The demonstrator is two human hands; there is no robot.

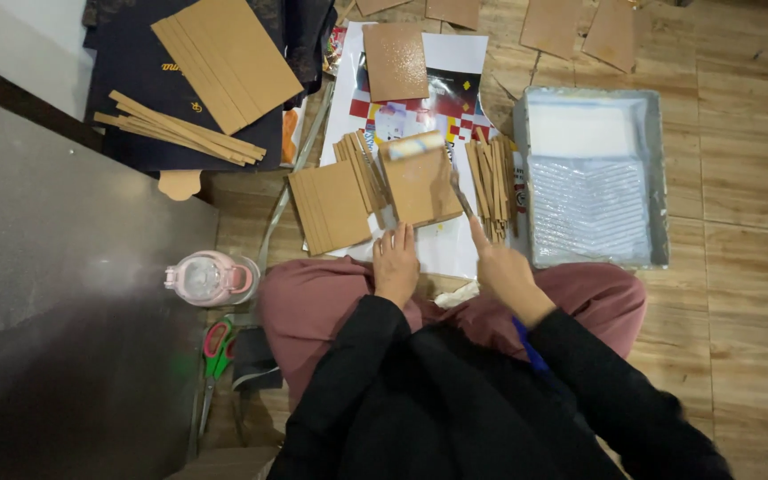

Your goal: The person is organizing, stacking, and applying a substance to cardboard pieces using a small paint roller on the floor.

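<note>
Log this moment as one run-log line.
left hand: fingertips on brown card | right hand: at card's right edge | glue tray: right | strip pile: between

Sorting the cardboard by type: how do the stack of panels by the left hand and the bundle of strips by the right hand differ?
The panel stack holds wide, flat rectangles, neatly squared; the strip bundle holds narrow sticks, loosely splayed. The panel stack lies left of the centre board, the strip bundle right. Both are brown cardboard.
</note>
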